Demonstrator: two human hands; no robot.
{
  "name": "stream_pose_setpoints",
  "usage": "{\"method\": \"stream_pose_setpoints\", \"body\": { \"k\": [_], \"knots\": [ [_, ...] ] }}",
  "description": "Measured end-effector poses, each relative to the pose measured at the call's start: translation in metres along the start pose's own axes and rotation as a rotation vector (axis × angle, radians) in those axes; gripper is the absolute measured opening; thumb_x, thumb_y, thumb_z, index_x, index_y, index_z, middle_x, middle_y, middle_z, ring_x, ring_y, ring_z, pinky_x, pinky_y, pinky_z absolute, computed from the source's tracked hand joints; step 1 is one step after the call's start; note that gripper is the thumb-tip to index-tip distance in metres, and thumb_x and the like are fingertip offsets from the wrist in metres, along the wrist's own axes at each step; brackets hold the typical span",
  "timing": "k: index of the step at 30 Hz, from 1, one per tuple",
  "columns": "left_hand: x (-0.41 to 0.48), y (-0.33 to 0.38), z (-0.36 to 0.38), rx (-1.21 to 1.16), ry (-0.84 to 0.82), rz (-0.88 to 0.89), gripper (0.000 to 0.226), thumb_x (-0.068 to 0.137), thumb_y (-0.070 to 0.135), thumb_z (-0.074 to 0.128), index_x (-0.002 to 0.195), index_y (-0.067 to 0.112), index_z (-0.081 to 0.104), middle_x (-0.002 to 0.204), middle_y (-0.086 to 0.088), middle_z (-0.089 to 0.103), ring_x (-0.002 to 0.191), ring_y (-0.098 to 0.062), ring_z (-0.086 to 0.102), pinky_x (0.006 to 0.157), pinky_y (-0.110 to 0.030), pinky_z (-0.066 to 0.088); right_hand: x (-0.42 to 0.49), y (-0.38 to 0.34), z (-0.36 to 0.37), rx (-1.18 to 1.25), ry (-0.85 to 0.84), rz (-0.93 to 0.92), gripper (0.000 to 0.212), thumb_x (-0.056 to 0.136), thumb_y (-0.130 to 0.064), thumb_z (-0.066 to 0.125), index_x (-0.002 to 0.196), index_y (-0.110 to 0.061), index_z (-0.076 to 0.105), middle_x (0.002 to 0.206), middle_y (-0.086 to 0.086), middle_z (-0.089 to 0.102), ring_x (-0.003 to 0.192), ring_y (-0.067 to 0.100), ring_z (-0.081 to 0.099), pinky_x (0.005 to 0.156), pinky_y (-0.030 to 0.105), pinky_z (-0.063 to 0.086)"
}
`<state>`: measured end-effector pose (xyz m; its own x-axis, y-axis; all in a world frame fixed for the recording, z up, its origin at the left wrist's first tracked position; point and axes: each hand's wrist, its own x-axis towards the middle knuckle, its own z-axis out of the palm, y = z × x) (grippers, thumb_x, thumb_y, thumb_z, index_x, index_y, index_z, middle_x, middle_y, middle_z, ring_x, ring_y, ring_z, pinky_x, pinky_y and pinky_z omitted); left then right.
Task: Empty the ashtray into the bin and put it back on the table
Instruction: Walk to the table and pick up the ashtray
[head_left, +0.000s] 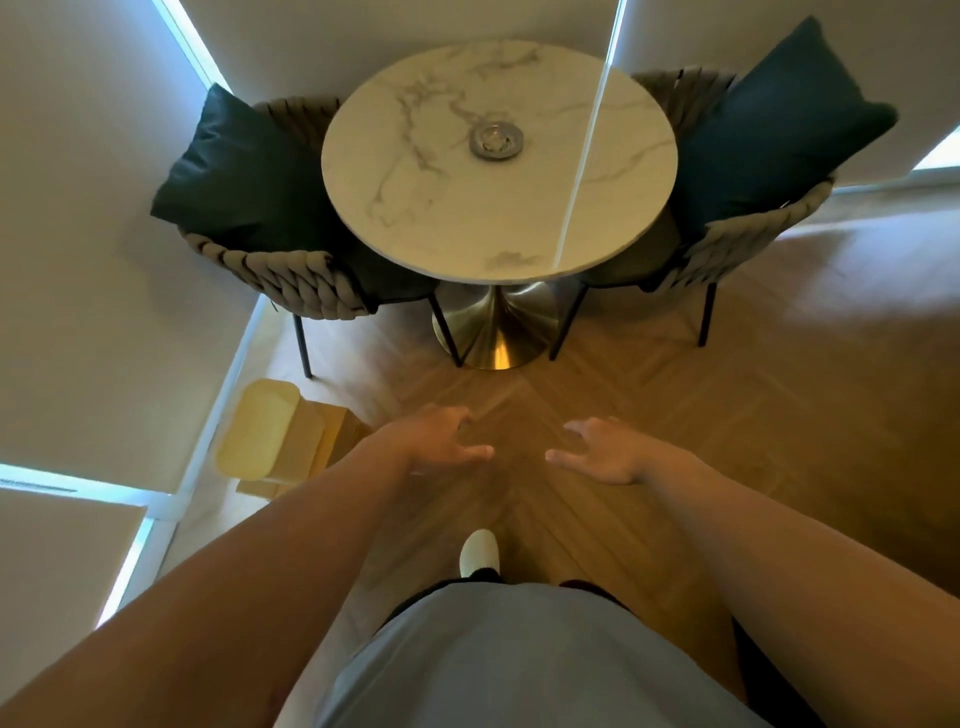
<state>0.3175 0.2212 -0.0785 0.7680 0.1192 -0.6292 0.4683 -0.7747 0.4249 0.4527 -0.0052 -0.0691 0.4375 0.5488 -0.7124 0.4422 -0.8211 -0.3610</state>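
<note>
A round silver ashtray (496, 139) sits near the middle of a round white marble table (415, 208) ahead of me. A yellowish bin (270, 434) stands on the floor at the lower left, by the wall. My left hand (441, 439) and my right hand (605, 452) are stretched out in front of me over the wooden floor, well short of the table. Both hands are empty with fingers spread. I cannot make out what lies inside the ashtray.
Two woven chairs with dark cushions flank the table, one on the left (249, 171) and one on the right (779, 130). The table stands on a gold pedestal base (493, 327). Walls and window blinds close in on the left. My white shoe (480, 551) points forward.
</note>
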Motion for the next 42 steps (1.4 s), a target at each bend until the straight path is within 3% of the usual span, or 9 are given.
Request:
{"method": "stream_pose_setpoints", "body": {
  "k": [5,20,24,30,34,42],
  "knots": [
    [0.034,-0.008,-0.042,0.04,0.011,0.036,0.076,0.085,0.066,0.056,0.145,0.023,0.036,0.148,-0.006,0.045,0.132,-0.025,0.045,0.106,-0.045,0.042,0.028,-0.016,-0.037,0.007,0.049,-0.011,0.082,0.091,-0.064,0.05,0.155,-0.018,0.027,0.162,0.006,0.028,0.15,0.027,0.022,0.118,0.048,0.028],
    [0.139,0.005,-0.126,0.02,0.018,-0.009,0.073,0.086,0.064,0.056,0.141,0.018,0.043,0.142,-0.007,0.051,0.125,-0.024,0.052,0.101,-0.037,0.044,0.139,0.008,-0.151,-0.018,-0.051,-0.078,0.084,0.091,-0.065,0.049,0.155,-0.016,0.028,0.162,0.007,0.027,0.151,0.026,0.018,0.117,0.044,0.027],
    [0.165,0.016,-0.148,-0.019,0.028,-0.046,0.078,0.084,0.068,0.055,0.143,0.018,0.043,0.144,-0.005,0.05,0.127,-0.022,0.051,0.103,-0.039,0.044,0.167,0.016,-0.188,-0.059,-0.064,-0.095,0.086,0.09,-0.068,0.048,0.154,-0.014,0.029,0.162,0.007,0.029,0.149,0.025,0.023,0.115,0.042,0.028],
    [0.195,0.022,-0.173,-0.127,0.043,-0.082,0.077,0.083,0.068,0.055,0.142,0.02,0.042,0.144,-0.004,0.05,0.125,-0.021,0.052,0.1,-0.031,0.041,0.202,0.02,-0.23,-0.096,-0.076,-0.119,0.086,0.089,-0.069,0.048,0.152,-0.013,0.032,0.158,0.007,0.036,0.143,0.026,0.036,0.111,0.039,0.035],
    [0.218,0.017,-0.194,-0.135,0.027,-0.117,0.077,0.078,0.074,0.054,0.136,0.023,0.047,0.136,-0.005,0.056,0.116,-0.02,0.056,0.1,-0.039,0.047,0.224,0.016,-0.247,-0.088,-0.1,-0.143,0.086,0.089,-0.07,0.046,0.152,-0.014,0.032,0.156,0.008,0.039,0.139,0.026,0.041,0.112,0.038,0.036],
    [0.269,-0.01,-0.248,-0.127,-0.019,-0.087,0.082,0.074,0.076,0.055,0.139,0.026,0.043,0.142,-0.005,0.052,0.123,-0.023,0.053,0.102,-0.042,0.045,0.279,-0.006,-0.281,-0.105,-0.093,-0.09,0.089,0.089,-0.071,0.044,0.155,-0.014,0.027,0.16,0.009,0.033,0.141,0.029,0.038,0.112,0.038,0.035]
  ]
}}
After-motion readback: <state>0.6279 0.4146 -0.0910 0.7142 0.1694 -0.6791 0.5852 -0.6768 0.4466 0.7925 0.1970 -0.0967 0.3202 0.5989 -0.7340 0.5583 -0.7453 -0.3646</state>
